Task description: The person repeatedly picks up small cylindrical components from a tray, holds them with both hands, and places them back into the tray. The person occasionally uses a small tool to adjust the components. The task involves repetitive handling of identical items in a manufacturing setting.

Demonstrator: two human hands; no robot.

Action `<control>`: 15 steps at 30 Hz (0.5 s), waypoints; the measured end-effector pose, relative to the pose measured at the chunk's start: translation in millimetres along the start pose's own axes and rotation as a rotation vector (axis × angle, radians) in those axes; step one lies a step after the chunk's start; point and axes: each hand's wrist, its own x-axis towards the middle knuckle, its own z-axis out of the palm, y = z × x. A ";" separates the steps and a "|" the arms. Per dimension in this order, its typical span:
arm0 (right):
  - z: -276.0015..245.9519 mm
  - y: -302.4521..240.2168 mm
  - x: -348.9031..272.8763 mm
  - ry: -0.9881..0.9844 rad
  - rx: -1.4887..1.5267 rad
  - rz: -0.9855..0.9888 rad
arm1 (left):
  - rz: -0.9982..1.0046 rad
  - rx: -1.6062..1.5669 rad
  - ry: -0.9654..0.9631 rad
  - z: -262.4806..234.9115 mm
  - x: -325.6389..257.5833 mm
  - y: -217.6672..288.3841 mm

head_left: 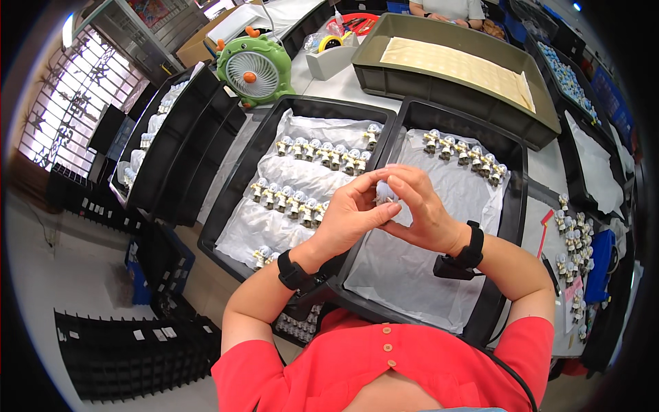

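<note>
Both hands meet above the seam between two black trays, and a small pale figurine (385, 192) sits pinched between them. The left hand (351, 213) comes in from the lower left, its fingers curled and its thumb and fingertips closed on the figurine's near side. The right hand (420, 209) arches over from the right, fingers bent down onto the top and far side. The figurine is mostly hidden, so I cannot tell its long axis. It lies right at the fingertips of both hands, neither clearly nearer. The left tray (226, 206) holds rows of like figurines on white paper; the right tray (511, 199) has one row along its far edge, just beyond the hands, on the bench (329, 86).
</note>
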 end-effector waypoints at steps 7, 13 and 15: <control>-0.3 -2.9 -2.6 -0.040 0.075 0.184 | -0.027 -0.236 -0.053 -1.4 1.8 6.6; -0.3 -9.2 0.0 -0.028 0.120 0.273 | -0.022 -0.346 -0.095 -2.5 3.1 6.8; -0.2 -7.5 2.2 -0.020 0.086 0.276 | -0.038 -0.355 -0.091 -1.2 3.2 7.3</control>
